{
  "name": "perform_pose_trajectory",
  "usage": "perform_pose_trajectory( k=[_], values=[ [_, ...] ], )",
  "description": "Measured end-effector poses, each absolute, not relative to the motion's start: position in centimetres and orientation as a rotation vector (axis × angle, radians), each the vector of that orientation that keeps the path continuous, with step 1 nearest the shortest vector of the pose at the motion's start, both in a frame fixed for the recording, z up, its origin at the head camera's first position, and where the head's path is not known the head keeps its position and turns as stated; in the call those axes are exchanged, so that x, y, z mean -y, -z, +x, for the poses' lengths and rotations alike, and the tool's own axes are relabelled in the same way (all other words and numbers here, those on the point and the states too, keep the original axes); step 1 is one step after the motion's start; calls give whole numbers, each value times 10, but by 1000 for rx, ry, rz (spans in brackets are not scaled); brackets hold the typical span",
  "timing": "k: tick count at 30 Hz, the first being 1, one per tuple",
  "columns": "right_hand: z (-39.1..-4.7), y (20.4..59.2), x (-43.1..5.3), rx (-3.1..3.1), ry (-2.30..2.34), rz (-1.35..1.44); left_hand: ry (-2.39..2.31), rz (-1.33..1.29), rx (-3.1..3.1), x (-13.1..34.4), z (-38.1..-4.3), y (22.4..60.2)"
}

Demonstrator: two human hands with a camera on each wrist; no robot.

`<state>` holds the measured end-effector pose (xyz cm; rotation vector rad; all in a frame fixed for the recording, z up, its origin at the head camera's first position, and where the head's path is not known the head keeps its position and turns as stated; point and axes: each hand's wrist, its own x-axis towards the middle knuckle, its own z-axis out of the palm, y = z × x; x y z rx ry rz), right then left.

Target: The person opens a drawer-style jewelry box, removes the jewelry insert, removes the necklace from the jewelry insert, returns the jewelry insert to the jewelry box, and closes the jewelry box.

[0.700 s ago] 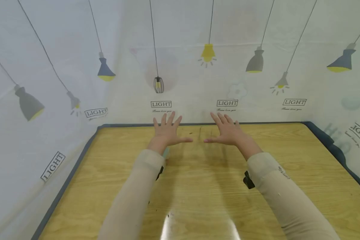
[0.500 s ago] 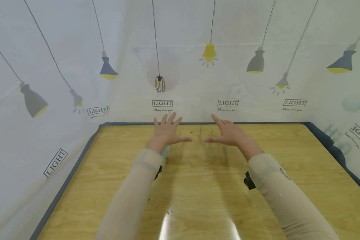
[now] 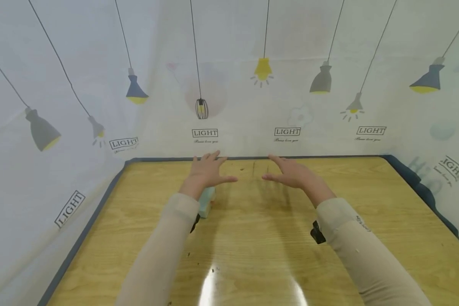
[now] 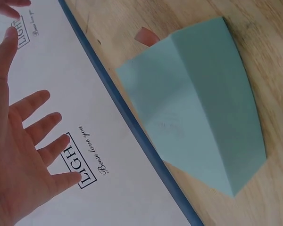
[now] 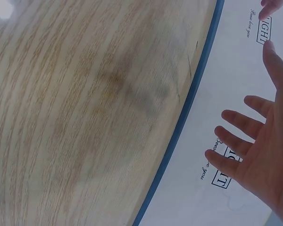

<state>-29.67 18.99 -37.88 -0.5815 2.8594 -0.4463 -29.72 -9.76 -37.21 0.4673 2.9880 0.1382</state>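
Observation:
Both hands hover over the far part of the wooden table, palms facing down and forward, holding nothing. My left hand (image 3: 205,173) has its fingers spread and the thumb pointing right. Below its wrist, partly hidden by the sleeve, a pale teal block-like thing (image 3: 205,205) stands on the table. The left wrist view shows this teal thing (image 4: 193,108) larger, with flat faces, one curved edge and a small brownish tab (image 4: 146,36) sticking out behind. My right hand (image 3: 292,173) also has straight fingers, its thumb pointing left toward the other thumb; bare wood lies under it.
The wooden table (image 3: 252,238) has a dark blue edge strip (image 3: 168,159) along its far side. Behind rises a pale sheet (image 3: 241,97) printed with lamps and the word LIGHT. Dark bunched cloth (image 3: 428,191) lies along the right edge. Small dark specks dot the wood.
My left hand has shifted a little left and nearer, its fingers tipping lower, so more of the teal thing shows. The right hand's fingers have dipped slightly.

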Motion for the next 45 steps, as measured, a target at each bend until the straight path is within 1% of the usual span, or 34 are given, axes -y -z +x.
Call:
perform_pose_trajectory(
  k=[12, 20, 29, 45],
  values=[
    [-292, 380, -190, -2857, 430, -677, -193, 513, -2972, 102, -292, 368],
    [-290, 383, -192, -2851, 403, -742, -172, 589, -2959, 104, -288, 367],
    [-287, 389, -197, -2826, 412, -750, -230, 597, -2913, 109, -282, 367],
    [-278, 395, -201, -2810, 425, -739, -330, 590, -2836, 126, -277, 382]
  ],
)
